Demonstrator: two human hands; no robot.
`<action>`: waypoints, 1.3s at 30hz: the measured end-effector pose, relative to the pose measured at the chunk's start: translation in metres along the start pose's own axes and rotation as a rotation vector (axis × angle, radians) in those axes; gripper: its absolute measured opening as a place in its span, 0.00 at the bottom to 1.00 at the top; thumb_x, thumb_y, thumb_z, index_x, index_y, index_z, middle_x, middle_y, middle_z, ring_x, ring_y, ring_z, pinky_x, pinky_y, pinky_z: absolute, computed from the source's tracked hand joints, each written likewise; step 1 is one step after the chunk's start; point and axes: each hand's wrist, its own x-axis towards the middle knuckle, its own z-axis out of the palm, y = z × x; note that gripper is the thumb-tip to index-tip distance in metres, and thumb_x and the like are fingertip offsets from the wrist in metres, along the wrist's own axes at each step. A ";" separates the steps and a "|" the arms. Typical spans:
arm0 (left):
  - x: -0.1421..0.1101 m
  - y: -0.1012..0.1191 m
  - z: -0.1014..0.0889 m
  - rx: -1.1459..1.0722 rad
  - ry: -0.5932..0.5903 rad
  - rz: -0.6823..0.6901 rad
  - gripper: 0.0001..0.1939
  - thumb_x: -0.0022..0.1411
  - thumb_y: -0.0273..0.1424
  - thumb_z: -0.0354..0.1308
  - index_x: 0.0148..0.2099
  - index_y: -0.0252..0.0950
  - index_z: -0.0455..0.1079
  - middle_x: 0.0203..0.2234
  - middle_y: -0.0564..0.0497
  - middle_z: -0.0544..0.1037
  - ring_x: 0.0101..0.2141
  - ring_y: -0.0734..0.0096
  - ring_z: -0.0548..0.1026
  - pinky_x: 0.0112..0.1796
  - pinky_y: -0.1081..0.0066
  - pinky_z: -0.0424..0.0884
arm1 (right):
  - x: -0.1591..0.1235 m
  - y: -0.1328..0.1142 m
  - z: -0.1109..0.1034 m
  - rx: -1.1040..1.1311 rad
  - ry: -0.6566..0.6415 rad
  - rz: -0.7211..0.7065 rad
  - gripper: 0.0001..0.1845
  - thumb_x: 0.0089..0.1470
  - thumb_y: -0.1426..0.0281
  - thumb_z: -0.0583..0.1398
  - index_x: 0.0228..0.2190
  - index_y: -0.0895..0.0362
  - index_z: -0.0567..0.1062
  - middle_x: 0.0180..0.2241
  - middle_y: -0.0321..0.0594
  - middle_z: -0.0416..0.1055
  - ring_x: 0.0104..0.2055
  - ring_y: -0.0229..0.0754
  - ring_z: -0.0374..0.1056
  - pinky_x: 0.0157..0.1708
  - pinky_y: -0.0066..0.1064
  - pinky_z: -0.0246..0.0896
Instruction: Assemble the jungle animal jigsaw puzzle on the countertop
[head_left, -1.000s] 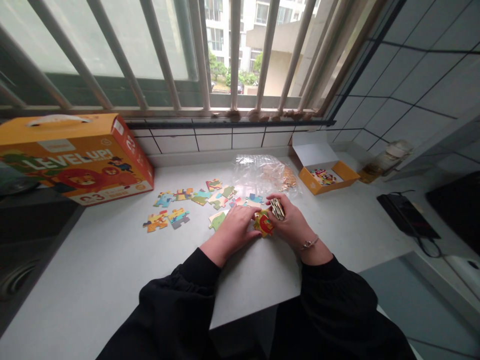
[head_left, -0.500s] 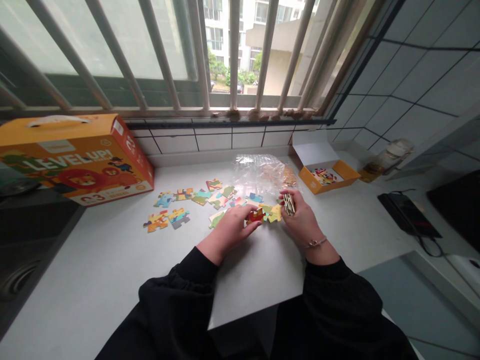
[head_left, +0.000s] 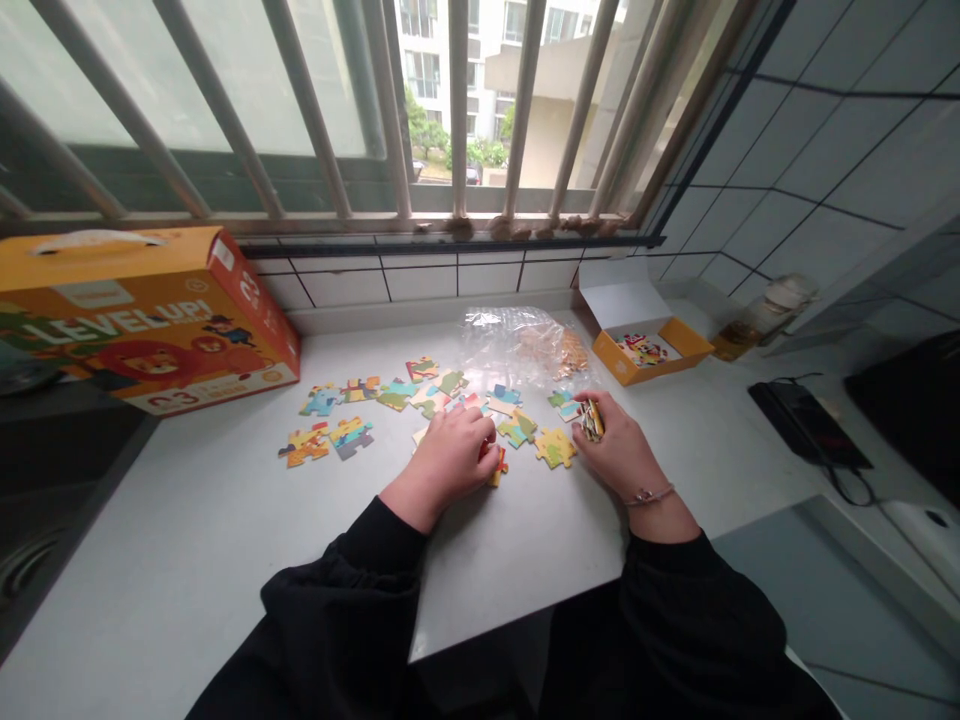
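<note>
A red and yellow puzzle piece is partly covered by the curled fingers of my left hand, low over the counter. My right hand grips a stack of puzzle pieces, seen by their edges. Between the hands lie a yellow and green puzzle piece and a green one. Several more colourful pieces spread behind and left of my left hand, among them an orange puzzle piece and a blue one. My left hand hides some of them.
A large orange box stands at the back left. Against the back wall sit a crumpled clear plastic bag and an open small yellow box. Farther right are a bottle and a black device with a cable. Window bars rise behind.
My left hand has turned palm-down and brought the red piece lower, toward me. My right hand has shifted right with the stack, uncovering the yellow and green piece.
</note>
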 end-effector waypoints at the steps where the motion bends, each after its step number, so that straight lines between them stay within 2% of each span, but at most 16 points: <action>1: 0.000 0.000 0.001 -0.010 0.013 0.016 0.06 0.70 0.33 0.61 0.45 0.40 0.79 0.46 0.41 0.84 0.51 0.46 0.79 0.58 0.44 0.72 | 0.001 0.002 -0.001 -0.020 0.015 0.038 0.22 0.61 0.59 0.63 0.55 0.52 0.76 0.51 0.48 0.81 0.48 0.55 0.78 0.55 0.47 0.73; 3: -0.001 0.001 0.005 -0.050 0.017 0.072 0.11 0.72 0.34 0.62 0.54 0.40 0.79 0.58 0.39 0.83 0.60 0.43 0.77 0.64 0.39 0.68 | 0.001 0.006 -0.004 -0.057 0.029 0.132 0.28 0.61 0.49 0.65 0.55 0.52 0.76 0.48 0.49 0.81 0.46 0.57 0.78 0.52 0.47 0.72; 5: -0.001 0.002 0.009 -0.085 -0.014 0.119 0.17 0.72 0.34 0.63 0.61 0.41 0.77 0.68 0.40 0.77 0.68 0.40 0.72 0.70 0.32 0.60 | 0.002 0.012 -0.007 -0.086 0.037 0.216 0.35 0.59 0.39 0.65 0.54 0.53 0.76 0.45 0.50 0.82 0.44 0.59 0.78 0.48 0.47 0.72; 7: -0.002 0.005 0.012 -0.101 -0.054 0.128 0.20 0.71 0.34 0.65 0.64 0.42 0.75 0.72 0.40 0.74 0.71 0.38 0.68 0.73 0.25 0.51 | 0.002 0.017 -0.009 -0.102 0.051 0.259 0.40 0.59 0.33 0.62 0.54 0.53 0.76 0.43 0.50 0.82 0.42 0.60 0.78 0.45 0.45 0.71; 11: -0.002 0.010 0.011 -0.138 -0.085 0.146 0.19 0.71 0.33 0.66 0.62 0.44 0.75 0.67 0.42 0.79 0.71 0.38 0.69 0.72 0.19 0.46 | 0.003 0.024 -0.010 -0.138 0.092 0.255 0.43 0.62 0.29 0.55 0.54 0.53 0.76 0.42 0.52 0.81 0.41 0.60 0.78 0.43 0.44 0.69; 15: -0.002 0.013 0.007 -0.131 -0.071 0.160 0.13 0.70 0.32 0.66 0.56 0.43 0.77 0.60 0.42 0.82 0.66 0.41 0.73 0.73 0.21 0.47 | 0.004 0.023 -0.010 -0.158 0.094 0.224 0.42 0.62 0.30 0.56 0.54 0.53 0.76 0.43 0.52 0.81 0.42 0.60 0.78 0.44 0.44 0.70; 21: -0.001 0.014 0.007 -0.125 -0.051 0.150 0.09 0.71 0.31 0.65 0.53 0.42 0.77 0.56 0.41 0.83 0.64 0.43 0.75 0.72 0.21 0.50 | 0.004 0.017 -0.012 -0.066 0.042 0.329 0.40 0.64 0.31 0.55 0.53 0.52 0.76 0.31 0.44 0.80 0.34 0.57 0.77 0.38 0.42 0.68; 26: -0.001 0.013 0.007 -0.131 -0.052 0.153 0.09 0.71 0.30 0.64 0.52 0.42 0.77 0.56 0.41 0.83 0.62 0.44 0.75 0.71 0.21 0.51 | 0.007 0.030 -0.012 0.020 0.166 0.380 0.37 0.64 0.32 0.55 0.50 0.51 0.75 0.39 0.46 0.83 0.40 0.56 0.79 0.41 0.42 0.71; 31: -0.001 0.011 0.008 -0.135 -0.035 0.164 0.09 0.70 0.30 0.65 0.52 0.42 0.77 0.56 0.42 0.83 0.62 0.44 0.76 0.71 0.24 0.53 | 0.014 0.049 -0.012 0.104 0.251 0.385 0.39 0.63 0.30 0.55 0.51 0.51 0.75 0.43 0.48 0.83 0.42 0.56 0.80 0.45 0.45 0.73; 39: -0.001 0.008 0.013 -0.132 -0.013 0.177 0.08 0.70 0.31 0.64 0.50 0.42 0.78 0.55 0.41 0.83 0.60 0.44 0.77 0.71 0.28 0.57 | 0.039 0.071 -0.015 -0.001 0.198 0.314 0.46 0.64 0.26 0.47 0.53 0.51 0.74 0.45 0.50 0.83 0.43 0.55 0.79 0.46 0.43 0.71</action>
